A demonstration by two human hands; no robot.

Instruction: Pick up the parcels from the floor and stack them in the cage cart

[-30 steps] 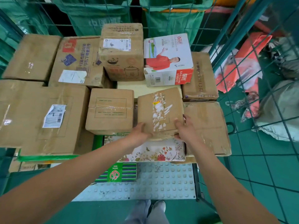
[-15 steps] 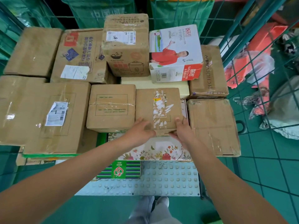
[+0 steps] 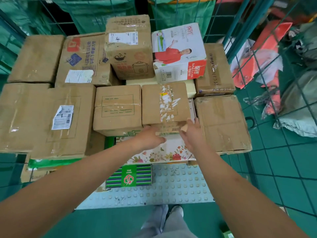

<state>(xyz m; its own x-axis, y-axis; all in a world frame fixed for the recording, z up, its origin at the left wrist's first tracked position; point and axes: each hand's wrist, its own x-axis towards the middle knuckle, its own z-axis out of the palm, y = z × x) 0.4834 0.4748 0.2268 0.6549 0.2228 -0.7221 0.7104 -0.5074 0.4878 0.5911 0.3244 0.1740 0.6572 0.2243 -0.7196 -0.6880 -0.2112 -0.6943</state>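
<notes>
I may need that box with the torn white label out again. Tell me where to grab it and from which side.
Take the box with the torn white label by its near bottom edge, reaching from the open front. Its left flank sits close against the plain brown box and a larger box crowds its right. The left hand and right hand are at that front face.

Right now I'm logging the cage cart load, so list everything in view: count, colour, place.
Brown cardboard parcels: about nine, stacked across the cart.
Torn-label parcel: one, brown, front centre.
White milk carton: one, white and red, back right.
Floral box: one, white, beneath the torn-label parcel.
Striped box: one, green, on the cart floor.
Cage cart: one, green mesh, studded grey floor.
Left hand: against the torn-label parcel's front.
Right hand: at its front right corner.
</notes>
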